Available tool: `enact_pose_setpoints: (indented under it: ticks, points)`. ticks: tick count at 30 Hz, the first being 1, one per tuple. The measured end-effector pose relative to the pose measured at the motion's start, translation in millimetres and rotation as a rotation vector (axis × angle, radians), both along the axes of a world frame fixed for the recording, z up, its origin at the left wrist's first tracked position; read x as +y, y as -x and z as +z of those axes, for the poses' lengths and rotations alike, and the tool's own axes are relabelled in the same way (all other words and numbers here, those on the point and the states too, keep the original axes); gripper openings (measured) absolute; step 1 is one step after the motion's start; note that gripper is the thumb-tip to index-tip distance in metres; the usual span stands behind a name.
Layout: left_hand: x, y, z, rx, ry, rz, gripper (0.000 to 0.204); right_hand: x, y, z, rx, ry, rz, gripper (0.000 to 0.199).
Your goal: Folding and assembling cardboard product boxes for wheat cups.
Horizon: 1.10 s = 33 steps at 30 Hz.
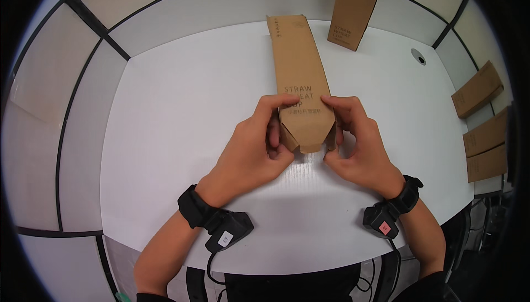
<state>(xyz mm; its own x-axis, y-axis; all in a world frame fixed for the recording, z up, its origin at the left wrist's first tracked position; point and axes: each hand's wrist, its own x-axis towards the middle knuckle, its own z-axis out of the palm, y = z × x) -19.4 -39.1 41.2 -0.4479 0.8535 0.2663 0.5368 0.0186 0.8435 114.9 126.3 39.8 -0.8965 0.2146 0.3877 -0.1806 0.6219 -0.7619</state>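
Note:
A long brown cardboard box lies on the white table, its near end toward me with the end flaps unfolded. My left hand grips the box's left side, index finger on the top face and thumb low by the left flap. On the opposite side my right hand holds it the same way, index finger on top and thumb beside the right flap. Between the thumbs, a tapered flap with a small tab points toward me. What is inside the box is hidden.
Another brown box stands upright at the back of the white table. Several more brown boxes sit along the right edge. A round cable hole is at the back right. Low panels enclose the table; cables hang from both wrist devices.

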Motion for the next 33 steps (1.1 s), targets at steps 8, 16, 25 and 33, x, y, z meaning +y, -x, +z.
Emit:
enact_pose_setpoints:
  ticks: [8, 16, 25, 33]
  points:
    - [-3, 2, -2, 0.031, -0.059, -0.003, 0.061, 1, 2, 0, 0.002, 0.004, 0.032, 0.065]
    - [-1, 0, 1, -0.031, -0.001, -0.022, 0.062, 2, 1, -2, -0.020, 0.020, 0.005, 0.061]
    - [-3, 2, 1, -0.063, -0.076, -0.028, 0.056, 0, 1, 0, -0.027, 0.030, -0.021, 0.055]
    - [-3, -1, 5, -0.113, -0.012, -0.102, 0.054, 1, 0, 3, -0.062, 0.037, -0.105, 0.052]
